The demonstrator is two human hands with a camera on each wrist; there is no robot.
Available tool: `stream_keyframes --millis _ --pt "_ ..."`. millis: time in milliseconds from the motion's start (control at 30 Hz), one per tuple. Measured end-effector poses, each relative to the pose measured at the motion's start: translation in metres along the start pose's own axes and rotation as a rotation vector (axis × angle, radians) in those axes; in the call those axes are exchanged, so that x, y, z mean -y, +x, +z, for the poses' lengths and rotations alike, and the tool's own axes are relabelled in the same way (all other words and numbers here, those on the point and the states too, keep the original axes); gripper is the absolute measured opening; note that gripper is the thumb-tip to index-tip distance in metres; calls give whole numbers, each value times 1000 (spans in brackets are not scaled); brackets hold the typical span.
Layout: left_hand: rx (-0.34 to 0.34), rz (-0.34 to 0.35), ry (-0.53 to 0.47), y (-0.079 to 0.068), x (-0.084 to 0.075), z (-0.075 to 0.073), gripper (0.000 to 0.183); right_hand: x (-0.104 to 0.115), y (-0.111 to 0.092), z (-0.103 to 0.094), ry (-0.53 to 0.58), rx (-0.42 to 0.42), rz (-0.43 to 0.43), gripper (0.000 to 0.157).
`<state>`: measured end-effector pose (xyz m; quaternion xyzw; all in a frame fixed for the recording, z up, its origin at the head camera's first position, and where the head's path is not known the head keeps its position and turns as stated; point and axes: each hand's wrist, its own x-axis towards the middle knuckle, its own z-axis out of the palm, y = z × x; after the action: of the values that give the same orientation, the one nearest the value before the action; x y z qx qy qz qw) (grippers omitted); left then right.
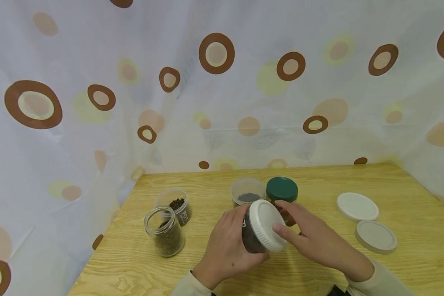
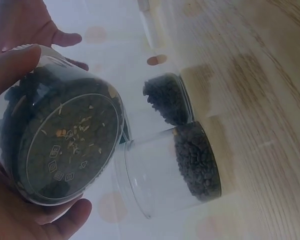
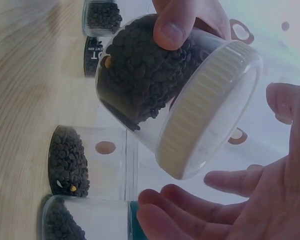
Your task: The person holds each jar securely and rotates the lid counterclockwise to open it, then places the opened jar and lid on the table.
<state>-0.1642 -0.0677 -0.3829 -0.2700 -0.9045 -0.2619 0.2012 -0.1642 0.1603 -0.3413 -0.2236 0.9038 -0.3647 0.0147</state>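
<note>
My left hand [image 1: 225, 248] grips a clear jar [image 3: 140, 65] partly filled with dark, bean-like pieces and holds it tilted above the table. On the jar is a ribbed white lid [image 1: 268, 224], facing right. The right hand [image 1: 318, 242] is beside the lid with its fingers spread; in the right wrist view a gap shows between them and the lid. Behind the hands stands a lidless clear container [image 1: 248, 187] with similar dark pieces in it. Next to it is a jar with a dark green lid [image 1: 282, 189], partly hidden by the right fingers.
At the left of the wooden table [image 1: 133, 271] stand an open glass jar [image 1: 169, 241] and a clear tub with lettering [image 1: 184, 213], both holding dark pieces. Two pale round lids [image 1: 357, 206] lie flat at the right. A patterned sheet [image 1: 251, 102] hangs around the table.
</note>
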Motion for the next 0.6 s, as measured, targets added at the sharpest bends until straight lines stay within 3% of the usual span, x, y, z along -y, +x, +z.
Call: stream_keyframes --millis 300,433,500,600 --pt "-18 40 96 0 -2 3 99 6 4 3 12 78 145 65" --pt "-12 40 118 -1 -2 3 100 9 5 5 22 96 187 76" --pt "-19 49 114 -2 -3 3 99 9 5 5 21 97 161 83" --pt "-33 67 105 -2 -3 2 99 7 2 3 -3 89 57 90"
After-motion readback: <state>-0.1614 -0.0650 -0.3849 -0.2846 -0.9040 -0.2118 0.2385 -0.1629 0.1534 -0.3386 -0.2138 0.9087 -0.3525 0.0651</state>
